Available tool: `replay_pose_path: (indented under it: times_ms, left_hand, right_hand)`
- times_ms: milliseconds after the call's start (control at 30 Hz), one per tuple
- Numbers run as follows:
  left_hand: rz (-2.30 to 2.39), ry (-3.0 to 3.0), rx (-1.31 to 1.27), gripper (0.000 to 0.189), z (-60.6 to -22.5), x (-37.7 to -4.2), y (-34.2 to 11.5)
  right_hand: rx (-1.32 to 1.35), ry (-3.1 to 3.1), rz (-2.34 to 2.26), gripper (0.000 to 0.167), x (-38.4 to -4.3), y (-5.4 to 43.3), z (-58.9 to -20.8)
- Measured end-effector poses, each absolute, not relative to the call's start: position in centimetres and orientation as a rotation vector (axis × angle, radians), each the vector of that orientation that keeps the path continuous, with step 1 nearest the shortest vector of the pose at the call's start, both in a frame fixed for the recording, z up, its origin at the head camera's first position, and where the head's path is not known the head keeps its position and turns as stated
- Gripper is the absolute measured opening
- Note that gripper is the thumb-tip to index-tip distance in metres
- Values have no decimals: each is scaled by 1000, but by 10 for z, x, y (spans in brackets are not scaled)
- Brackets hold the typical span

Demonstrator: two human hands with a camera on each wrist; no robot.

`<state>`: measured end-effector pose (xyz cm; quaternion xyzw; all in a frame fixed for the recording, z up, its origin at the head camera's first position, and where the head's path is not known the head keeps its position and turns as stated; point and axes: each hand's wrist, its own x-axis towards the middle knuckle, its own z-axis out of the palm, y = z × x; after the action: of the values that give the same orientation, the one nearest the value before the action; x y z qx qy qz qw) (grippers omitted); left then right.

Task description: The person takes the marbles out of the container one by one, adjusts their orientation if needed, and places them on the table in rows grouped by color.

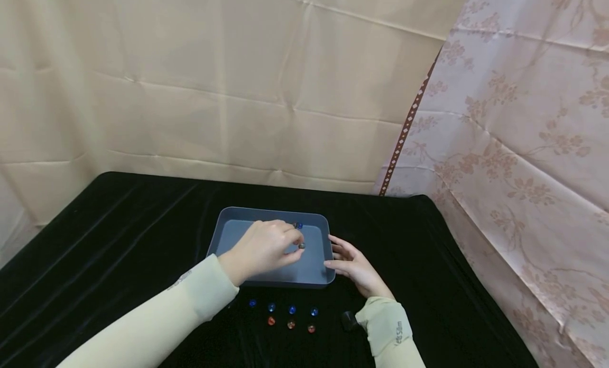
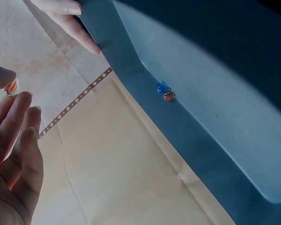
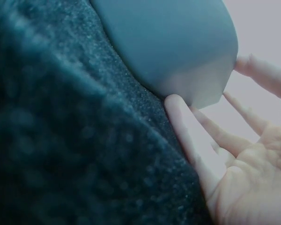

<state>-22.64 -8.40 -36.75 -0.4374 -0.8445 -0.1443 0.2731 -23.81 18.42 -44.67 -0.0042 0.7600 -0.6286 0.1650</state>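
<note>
Over the blue-grey tray [image 1: 276, 275], my left hand [image 1: 267, 246] pinches a glass marble [image 2: 12, 87] with orange and white streaks between thumb and fingertips. Against the tray's far wall lie two more marbles, touching each other: a blue marble [image 2: 162, 87] and an orange marble [image 2: 168, 96]. My right hand [image 1: 354, 267] is at the tray's right side, fingers spread and fairly straight. In the right wrist view, its fingertips [image 3: 174, 103] touch the outside of the tray's corner.
In front of the tray, on the black cloth [image 1: 142, 241], sit a row of several blue marbles [image 1: 292, 309] and a nearer row of three orange-red marbles [image 1: 291, 324]. A small black object [image 1: 349, 321] is beside the right cuff. Curtains [image 1: 247, 93] hang behind and to the right.
</note>
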Motion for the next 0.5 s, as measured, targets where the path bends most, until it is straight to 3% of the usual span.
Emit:
replay_pose_path:
  times_ms: [500]
  left_hand:
    - [-527, -2269, -1211, 13, -373, -208, -92]
  right_hand:
    - [-14, 2145, -1794, 66, -238, 185, -447]
